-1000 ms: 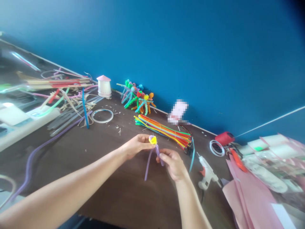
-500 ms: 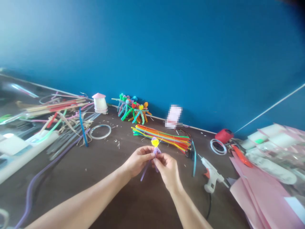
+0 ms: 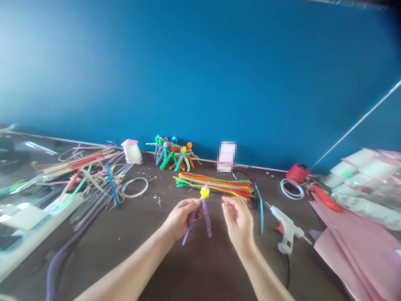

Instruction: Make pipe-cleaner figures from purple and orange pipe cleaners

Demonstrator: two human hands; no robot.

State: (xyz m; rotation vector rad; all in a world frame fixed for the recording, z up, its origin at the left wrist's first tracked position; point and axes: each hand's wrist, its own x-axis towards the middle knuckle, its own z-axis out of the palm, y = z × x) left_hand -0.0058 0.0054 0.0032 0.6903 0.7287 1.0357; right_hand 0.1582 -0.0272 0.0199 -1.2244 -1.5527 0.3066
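Purple pipe-cleaner figure (image 3: pixel 206 217) pinched low on its stem in the closed left hand (image 3: pixel 180 219), yellow fuzzy head (image 3: pixel 204 192) uppermost, above the dark tabletop (image 3: pixel 147 259); right hand (image 3: pixel 238 221) open, just beside. Likely light, soft and bendy: safest hold on the stem.

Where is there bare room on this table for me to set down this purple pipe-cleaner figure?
Dark tabletop shows between the forearms, and between the clear ring and the left hand. Crowded: the far left with strips and pipe cleaners, and the far right by the pink paper.
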